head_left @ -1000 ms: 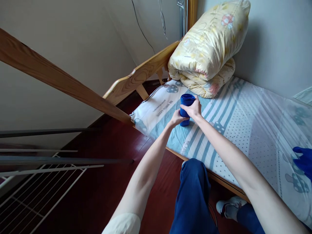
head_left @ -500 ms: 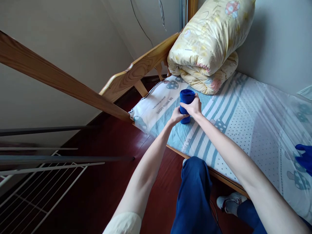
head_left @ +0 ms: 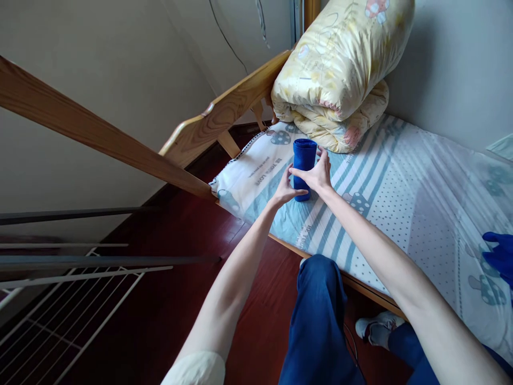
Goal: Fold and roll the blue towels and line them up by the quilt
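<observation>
A rolled blue cloth (head_left: 304,155) stands upright on the bed, its spiral end facing up. My left hand (head_left: 284,188) is at its near left side, with thumb and fingers spread apart. My right hand (head_left: 319,175) is on its right side, the thumb stretched across the front of the roll and the fingers parted from its right edge. Both hands are open around the roll; whether the thumbs still touch it I cannot tell.
The bed (head_left: 385,214) has a patterned sheet under a clear cover. A folded yellow quilt (head_left: 336,75) lies at its head, by the wooden headboard (head_left: 224,101). More blue cloth (head_left: 499,254) lies at the right. A white wire rack (head_left: 108,310) stands left.
My hands have loosened from the blue roll; the fingers have spread and drawn away from its sides. The roll still stands upright on the bed. The view has shifted slightly.
</observation>
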The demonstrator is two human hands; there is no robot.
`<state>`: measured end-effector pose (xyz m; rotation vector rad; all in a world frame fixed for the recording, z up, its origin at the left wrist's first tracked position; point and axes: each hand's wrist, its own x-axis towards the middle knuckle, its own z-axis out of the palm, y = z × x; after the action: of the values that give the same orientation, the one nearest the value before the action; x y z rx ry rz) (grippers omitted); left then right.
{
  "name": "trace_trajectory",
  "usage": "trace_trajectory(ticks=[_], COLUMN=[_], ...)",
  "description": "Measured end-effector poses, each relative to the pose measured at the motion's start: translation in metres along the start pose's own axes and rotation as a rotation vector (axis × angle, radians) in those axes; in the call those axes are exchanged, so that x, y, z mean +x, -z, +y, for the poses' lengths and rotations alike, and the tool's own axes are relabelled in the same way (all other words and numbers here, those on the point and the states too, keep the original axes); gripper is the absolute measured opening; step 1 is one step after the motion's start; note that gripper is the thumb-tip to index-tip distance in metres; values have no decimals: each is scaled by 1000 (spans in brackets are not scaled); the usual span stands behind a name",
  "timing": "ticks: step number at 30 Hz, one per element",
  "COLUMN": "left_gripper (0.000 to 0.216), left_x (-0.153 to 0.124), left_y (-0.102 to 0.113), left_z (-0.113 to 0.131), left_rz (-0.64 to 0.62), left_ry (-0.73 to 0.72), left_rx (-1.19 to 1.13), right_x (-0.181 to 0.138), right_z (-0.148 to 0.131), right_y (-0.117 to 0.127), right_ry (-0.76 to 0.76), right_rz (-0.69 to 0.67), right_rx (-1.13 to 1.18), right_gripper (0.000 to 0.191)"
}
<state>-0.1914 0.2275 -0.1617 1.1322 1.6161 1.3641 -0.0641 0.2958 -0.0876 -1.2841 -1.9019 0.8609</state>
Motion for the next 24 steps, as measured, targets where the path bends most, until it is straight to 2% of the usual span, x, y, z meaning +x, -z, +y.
trace_trajectory(ticks=[3, 5, 8, 10, 11, 13, 15, 17, 20, 22, 24], left_gripper=[125, 124, 102, 76, 63, 45, 38, 36, 38, 37, 35], left_x=[-16, -31, -66, -99, -118, -161, -204, -241, -278, -292, -299], left_y=[10, 16, 12, -5, -16, -43, -69, -89, -111, -122, -130], left_z=[-9, -14, -16, -12, -9, -2, 7, 18, 38, 53, 67], left_rz=[32, 85, 168, 136, 78, -84, -251, -367, -347, -340, -333], left_ry=[-11, -9, -19, -33, -49, -97, -119, -89, -155, -236, -267], left_rx=[84, 157, 273, 345, 374, 422, 459, 524, 719, 821, 893], right_x=[-7, -17, -46, -78, -97, -140, -187, -236, -305, -345, -376], right_z=[19, 35, 64, 89, 103, 134, 167, 198, 240, 262, 281], right_y=[21, 43, 86, 120, 140, 184, 234, 290, 377, 430, 474], right_ry=[23, 18, -51, -140, -197, -329, -463, -580, -741, -832, -883], right_rz=[16, 33, 75, 92, 92, 93, 125, 221, 490, 686, 817], right_rx=[5, 39, 94, 109, 108, 102, 99, 89, 33, -24, -71], right_gripper=[104, 107, 108, 104, 101, 90, 76, 63, 48, 42, 40])
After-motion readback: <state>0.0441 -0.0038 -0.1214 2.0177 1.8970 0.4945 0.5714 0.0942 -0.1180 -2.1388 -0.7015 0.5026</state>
